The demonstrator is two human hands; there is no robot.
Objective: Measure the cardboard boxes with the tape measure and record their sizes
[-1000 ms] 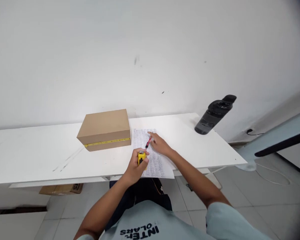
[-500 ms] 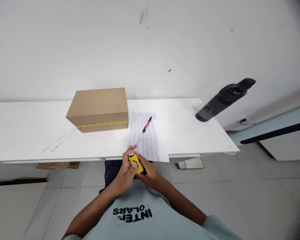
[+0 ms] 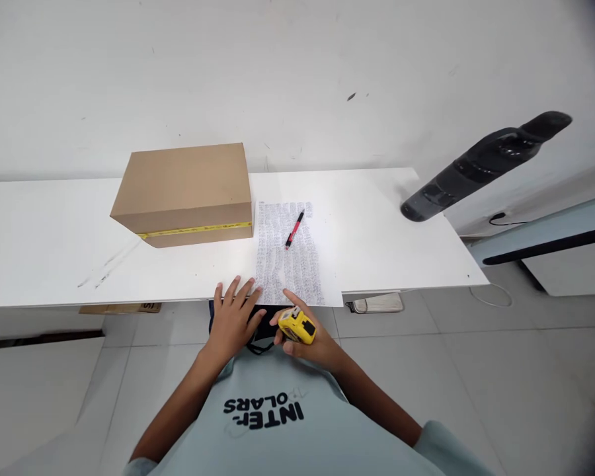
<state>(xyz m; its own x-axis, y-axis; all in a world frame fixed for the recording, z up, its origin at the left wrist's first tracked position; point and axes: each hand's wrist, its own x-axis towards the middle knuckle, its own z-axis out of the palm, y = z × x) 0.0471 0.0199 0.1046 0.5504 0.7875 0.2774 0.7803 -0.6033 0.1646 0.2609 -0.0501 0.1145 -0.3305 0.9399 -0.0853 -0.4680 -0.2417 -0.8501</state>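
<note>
My right hand (image 3: 305,340) grips a small yellow tape measure (image 3: 297,324) just below the table's front edge, in front of my chest. My left hand (image 3: 233,317) is open, fingers spread, at the front edge of the white table (image 3: 54,244). A sheet of paper covered in writing (image 3: 290,258) lies on the table past both hands, with a red pen (image 3: 294,230) resting on its far part. To its left stands a closed cardboard box (image 3: 186,192) with a yellow tape strip along its front face.
A dark water bottle (image 3: 480,162) stands at the table's right end. A white wall runs behind the table. Flat cardboard (image 3: 119,307) lies on the tiled floor under the table, a white power strip (image 3: 377,303) and cable sit below the right side.
My right hand left the pen on the paper and came back to my body. The tape measure passed from my left hand to my right. My left hand opened.
</note>
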